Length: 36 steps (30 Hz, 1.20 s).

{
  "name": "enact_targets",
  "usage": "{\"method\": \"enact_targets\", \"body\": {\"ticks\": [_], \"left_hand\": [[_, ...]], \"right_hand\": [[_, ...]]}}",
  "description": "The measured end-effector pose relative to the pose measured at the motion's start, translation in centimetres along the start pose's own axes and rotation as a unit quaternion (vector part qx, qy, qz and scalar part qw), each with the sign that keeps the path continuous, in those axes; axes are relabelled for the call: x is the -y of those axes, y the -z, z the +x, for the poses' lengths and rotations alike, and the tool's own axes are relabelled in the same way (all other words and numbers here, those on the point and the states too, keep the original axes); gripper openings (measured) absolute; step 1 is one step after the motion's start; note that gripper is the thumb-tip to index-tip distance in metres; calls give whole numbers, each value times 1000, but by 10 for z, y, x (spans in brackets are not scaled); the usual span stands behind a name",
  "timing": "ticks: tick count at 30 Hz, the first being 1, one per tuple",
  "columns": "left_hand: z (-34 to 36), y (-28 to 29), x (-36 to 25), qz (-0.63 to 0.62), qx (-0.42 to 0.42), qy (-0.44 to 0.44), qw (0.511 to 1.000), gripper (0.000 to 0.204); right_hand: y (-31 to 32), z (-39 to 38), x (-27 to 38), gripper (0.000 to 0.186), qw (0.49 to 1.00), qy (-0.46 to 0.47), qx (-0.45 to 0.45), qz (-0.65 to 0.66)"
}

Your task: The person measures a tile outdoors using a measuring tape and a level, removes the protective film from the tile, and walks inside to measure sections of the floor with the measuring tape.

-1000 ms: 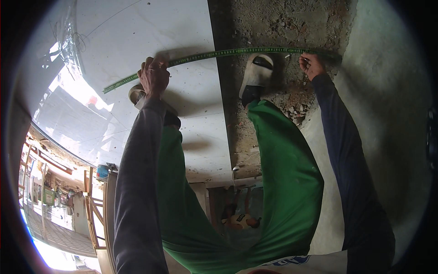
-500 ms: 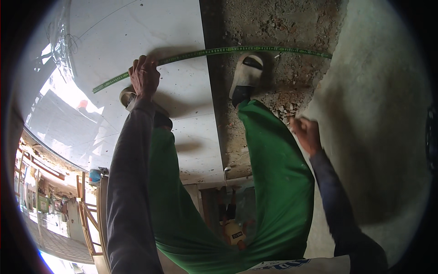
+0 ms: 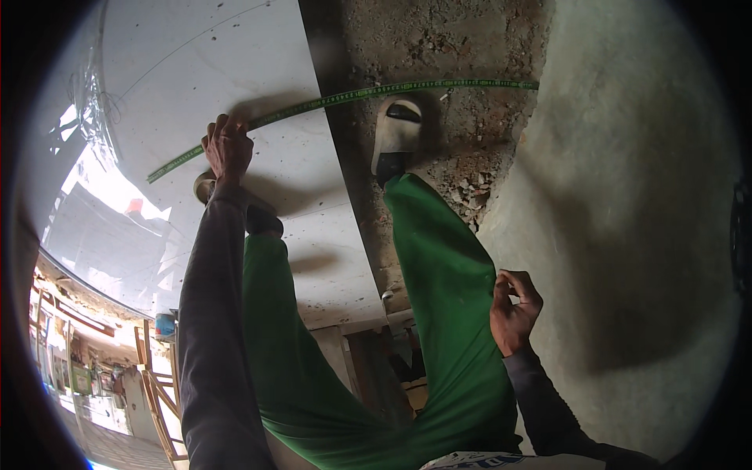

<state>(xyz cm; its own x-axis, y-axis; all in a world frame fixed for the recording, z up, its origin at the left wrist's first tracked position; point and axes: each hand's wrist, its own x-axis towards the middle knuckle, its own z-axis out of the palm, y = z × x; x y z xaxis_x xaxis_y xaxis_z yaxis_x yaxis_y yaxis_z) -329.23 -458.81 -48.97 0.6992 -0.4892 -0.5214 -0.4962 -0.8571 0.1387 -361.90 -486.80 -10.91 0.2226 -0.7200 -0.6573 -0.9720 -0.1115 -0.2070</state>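
Note:
A green measuring tape stretches across the smooth pale floor slab and a rough dirt strip, its far right end meeting the grey concrete. My left hand is closed over the tape near its left end, pressing or gripping it just ahead of my left shoe. Beside my right knee, my right hand is raised with thumb and forefinger pinched together. Whether anything sits in that pinch is too small to make out. My right shoe stands on the dirt strip, just below the tape.
Broken rubble lies along the dirt strip by the grey concrete surface. The pale slab ends in a straight edge at the dirt. Clear plastic sheeting, a blue can and a wooden frame are at the left.
My right hand has drawn back from near the rubble to beside my right knee. The left hand stays on the tape, while the whole view has shifted slightly.

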Motion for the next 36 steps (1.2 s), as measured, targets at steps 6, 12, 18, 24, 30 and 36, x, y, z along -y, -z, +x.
{"method": "enact_targets", "body": {"ticks": [6,12,18,24,30,36], "left_hand": [[3,1,3,8,-1,-4,1000,17],[2,2,3,17,-13,-15,1000,17],[2,0,0,32,11,-1,999,16],[0,4,8,28,10,-10,999,16],[2,-5,2,17,1,-19,1000,16],[3,-28,59,-19,-69,-97,993,21]], "right_hand": [[2,0,-6,11,1000,2,28,4],[3,2,-4,9,999,-11,30,-3],[5,3,-15,9,999,1,36,9],[2,-2,-19,9,999,-7,42,12],[3,-1,-22,10,1000,-10,27,7],[-7,4,-15,7,998,-3,60,31]]}}
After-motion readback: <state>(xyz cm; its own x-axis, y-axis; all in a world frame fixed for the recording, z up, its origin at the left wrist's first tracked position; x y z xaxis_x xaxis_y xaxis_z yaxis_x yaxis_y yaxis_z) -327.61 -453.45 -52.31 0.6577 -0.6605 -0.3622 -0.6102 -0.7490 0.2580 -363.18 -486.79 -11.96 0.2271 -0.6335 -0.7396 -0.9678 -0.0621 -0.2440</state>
